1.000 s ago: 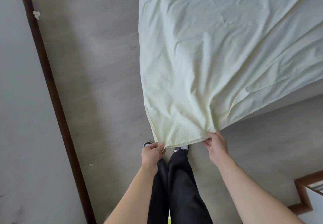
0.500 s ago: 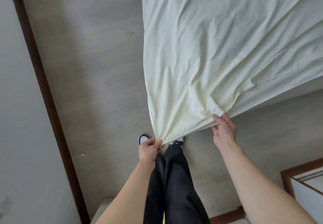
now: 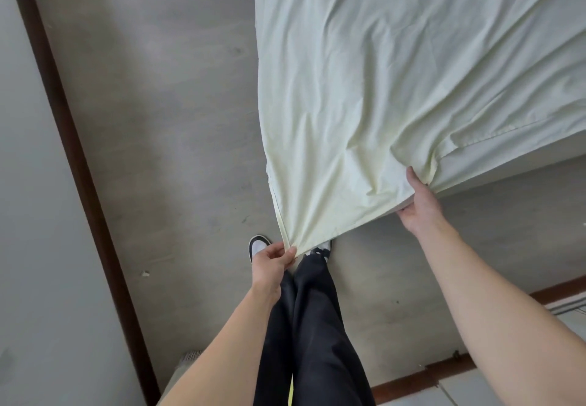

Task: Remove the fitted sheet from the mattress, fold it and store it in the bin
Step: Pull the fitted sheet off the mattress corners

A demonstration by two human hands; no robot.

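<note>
Sheet (image 3: pixel 396 88) looks light and floppy; my left hand (image 3: pixel 269 261) pinches its corner, right hand (image 3: pixel 420 204) grips the hem further along, best holds imo.

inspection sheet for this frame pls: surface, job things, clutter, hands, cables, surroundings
Surface: grey floor, bare where visible.
Job's things: pale sheet pulled off one mattress corner, stretched toward the person; white mattress side exposed beneath. Bin: nothing seen.
Clutter: small scrap on the floor by the baseboard.
Hands: left hand pinches the sheet's corner; right hand holds the sheet's edge, thumb on top.
Cables: thin lines at the right edge, cannot tell.
Surroundings: dark baseboard, grey wall, black trousers, shoe.
</note>
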